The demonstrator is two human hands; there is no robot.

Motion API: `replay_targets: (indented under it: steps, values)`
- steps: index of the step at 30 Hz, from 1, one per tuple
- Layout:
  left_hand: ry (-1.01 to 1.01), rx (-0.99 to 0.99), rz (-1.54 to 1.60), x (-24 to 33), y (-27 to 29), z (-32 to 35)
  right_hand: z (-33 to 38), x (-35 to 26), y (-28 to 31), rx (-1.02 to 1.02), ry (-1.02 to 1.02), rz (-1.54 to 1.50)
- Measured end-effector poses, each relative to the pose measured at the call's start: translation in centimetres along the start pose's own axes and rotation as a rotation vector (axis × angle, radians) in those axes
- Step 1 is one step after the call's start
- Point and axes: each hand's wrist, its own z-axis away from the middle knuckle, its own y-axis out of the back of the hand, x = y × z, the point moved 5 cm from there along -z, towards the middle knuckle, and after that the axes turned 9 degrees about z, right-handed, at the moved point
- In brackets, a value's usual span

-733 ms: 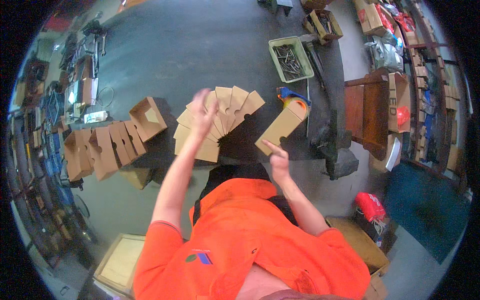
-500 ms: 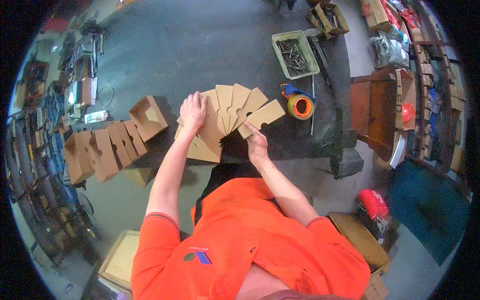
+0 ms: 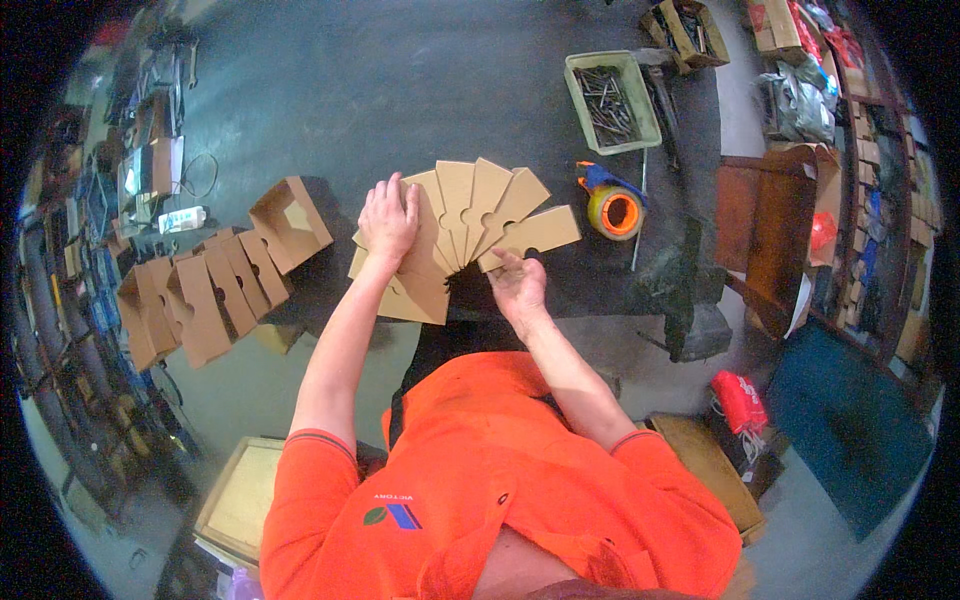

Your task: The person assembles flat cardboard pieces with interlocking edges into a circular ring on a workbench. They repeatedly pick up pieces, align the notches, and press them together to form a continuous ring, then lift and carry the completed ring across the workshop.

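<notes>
Brown cardboard boxes point(image 3: 470, 205) with half-round notches lie in a fan on the dark table, right in front of me. My left hand point(image 3: 390, 222) rests on the fan's left side, fingers stretched out along the cardboard. My right hand point(image 3: 520, 285) is turned partly palm up at the near end of the rightmost cardboard box point(image 3: 540, 232), its fingers closed around that end. Some of those fingertips are hidden. Under my left forearm, more flat cardboard point(image 3: 418, 300) reaches the table's near edge.
Open notched cardboard boxes point(image 3: 205, 300) stand in a row at the left. Right of the fan lies a tape dispenser point(image 3: 615, 213) with an orange core. Behind it sit a pale green tub point(image 3: 612, 105) of metal pieces and a small carton point(image 3: 685, 35).
My right hand has rolled so that more of its palm shows, still at the rightmost box's near end. My left hand stays on the fan. The whole view has shifted slightly.
</notes>
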Motion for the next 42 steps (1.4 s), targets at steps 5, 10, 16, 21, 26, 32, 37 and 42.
replay_targets:
  steps: [5,10,16,21,26,32,37,42]
  values:
    - [0.004,-0.018,0.002,-0.3,0.0,-0.4,0.3,0.1,-2.1,0.028,0.051,0.25]
    - [-0.012,0.018,0.019,0.1,-0.1,-0.6,-3.2,0.6,0.6,-0.068,0.03,0.337]
    - [-0.002,0.003,0.014,0.1,0.4,-0.4,-2.0,-0.5,1.2,-0.14,0.251,1.029]
    - [0.031,-0.011,-0.014,0.1,0.9,0.4,2.9,-12.4,0.8,0.0,1.07,1.429]
    - [0.023,0.033,0.016,-1.2,0.5,1.2,-0.1,-10.8,-3.3,-0.07,0.868,1.45]
    - [0.068,-0.013,0.057,-1.7,2.7,2.4,0.5,-10.4,-3.4,-0.203,0.679,1.55]
    - [0.066,0.172,0.222,-5.3,4.1,5.1,4.5,-8.6,-18.1,-0.534,1.353,1.763]
    - [0.214,0.296,0.655,-8.1,11.8,13.3,2.8,8.3,-29.2,-1.075,0.908,1.95]
